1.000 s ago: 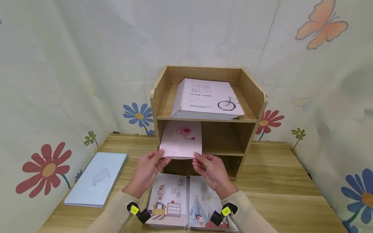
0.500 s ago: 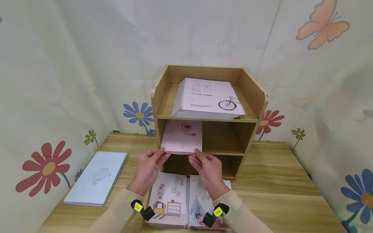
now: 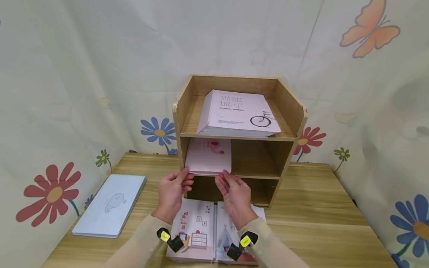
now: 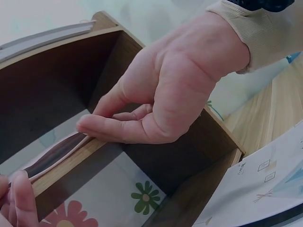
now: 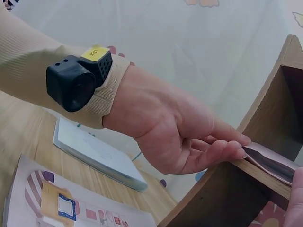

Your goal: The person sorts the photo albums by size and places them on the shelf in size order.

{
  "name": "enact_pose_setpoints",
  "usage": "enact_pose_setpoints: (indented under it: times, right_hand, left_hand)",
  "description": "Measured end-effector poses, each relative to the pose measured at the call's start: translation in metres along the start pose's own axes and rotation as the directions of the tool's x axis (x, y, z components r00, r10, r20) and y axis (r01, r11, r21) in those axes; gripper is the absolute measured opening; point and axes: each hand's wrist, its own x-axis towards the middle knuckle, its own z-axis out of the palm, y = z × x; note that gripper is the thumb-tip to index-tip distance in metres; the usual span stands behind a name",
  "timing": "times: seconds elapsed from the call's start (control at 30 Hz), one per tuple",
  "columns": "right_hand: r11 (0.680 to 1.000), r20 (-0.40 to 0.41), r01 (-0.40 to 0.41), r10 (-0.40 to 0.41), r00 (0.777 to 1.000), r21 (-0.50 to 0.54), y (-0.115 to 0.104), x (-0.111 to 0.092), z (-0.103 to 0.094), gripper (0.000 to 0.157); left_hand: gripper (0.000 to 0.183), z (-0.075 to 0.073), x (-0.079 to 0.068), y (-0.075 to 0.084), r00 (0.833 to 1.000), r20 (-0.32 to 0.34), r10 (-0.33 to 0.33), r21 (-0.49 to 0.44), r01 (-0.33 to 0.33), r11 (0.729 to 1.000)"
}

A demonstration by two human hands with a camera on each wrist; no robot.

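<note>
A pink notebook [image 3: 208, 160] with a red elephant on its cover lies in the left half of the middle compartment of a wooden shelf [image 3: 286, 160]. My left hand [image 3: 171, 191] pinches its near left corner between thumb and fingers. At the near right corner, my right hand [image 3: 238, 197] pinches it the same way. Each wrist view catches the opposite hand: the right hand [image 4: 175, 90] in the left wrist view, the left hand [image 5: 165, 125] in the right wrist view. There, the notebook's near edge bows, with a dark gap under the cover, right at the shelf board's front edge.
A thick white book [image 3: 238, 111] with a bicycle print lies on the shelf's top. An open picture book [image 3: 199, 219] lies in front of the shelf, partly under my forearms. On the table's left is a light blue notebook [image 3: 110, 204] with a whale drawing.
Both hands have pushed the pink notebook deeper into the middle compartment and lowered its near edge to the board. My hands have come slightly closer together.
</note>
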Motion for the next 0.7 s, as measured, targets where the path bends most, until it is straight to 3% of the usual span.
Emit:
enact_pose_setpoints:
  times: [0.23,0.47,0.7]
  right_hand:
    - [0.999,0.005,-0.03,0.03,1.0,-0.035,0.001,-0.003,-0.003,0.028]
    - [0.988,0.064,-0.066,0.075,0.995,-0.137,0.003,-0.007,-0.012,0.04]
    - [0.97,0.1,-0.074,0.099,0.99,-0.231,0.006,-0.01,-0.015,0.049]
  left_hand:
    - [0.036,-0.004,-0.002,-0.001,1.0,0.006,0.0,0.032,0.0,0.999]
    - [0.042,-0.008,-0.005,0.0,0.999,0.036,-0.01,0.046,0.009,0.999]
    - [0.051,-0.016,-0.011,0.0,0.997,0.068,-0.024,0.116,0.016,0.993]
